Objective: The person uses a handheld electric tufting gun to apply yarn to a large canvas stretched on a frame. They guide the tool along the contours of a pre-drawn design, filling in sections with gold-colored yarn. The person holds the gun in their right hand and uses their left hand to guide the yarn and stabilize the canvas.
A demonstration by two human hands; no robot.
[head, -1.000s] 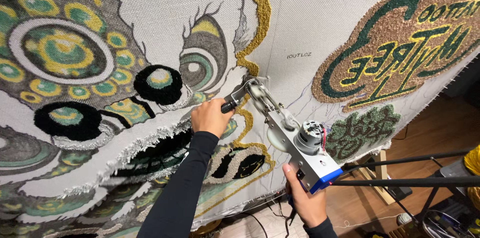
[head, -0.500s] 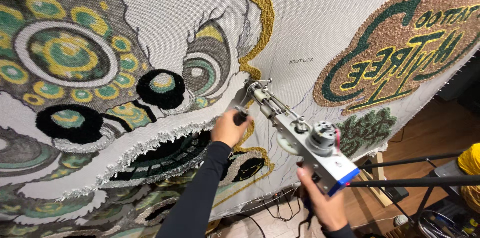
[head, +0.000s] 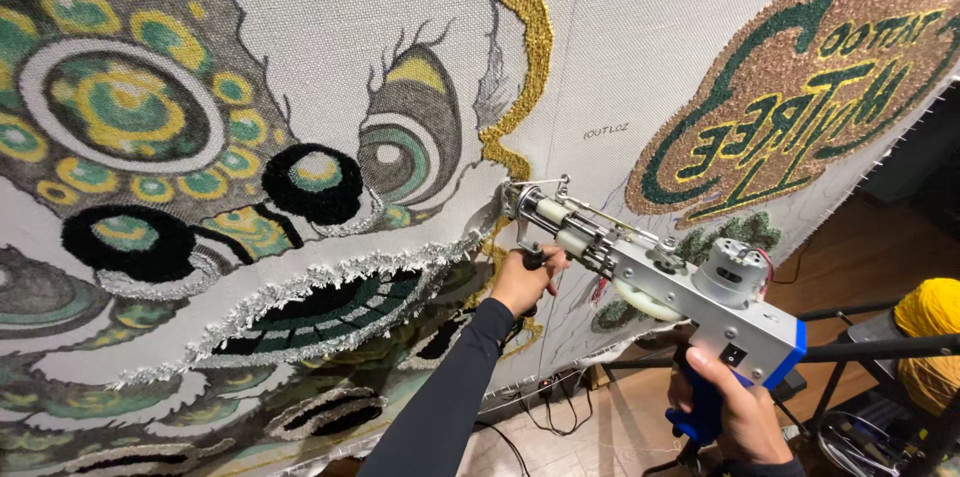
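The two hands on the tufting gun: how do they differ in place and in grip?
The left hand grips the black front handle under the nose of the tufting gun, close to the cloth; the right hand grips the blue rear handle, lower and farther from the cloth. The left arm shows a dark sleeve; the right shows only a dark cuff. Both are closed around a handle.

My right hand [head: 735,412] is partly cut by the bottom edge; the tufting gun [head: 660,282] hides its front handle.
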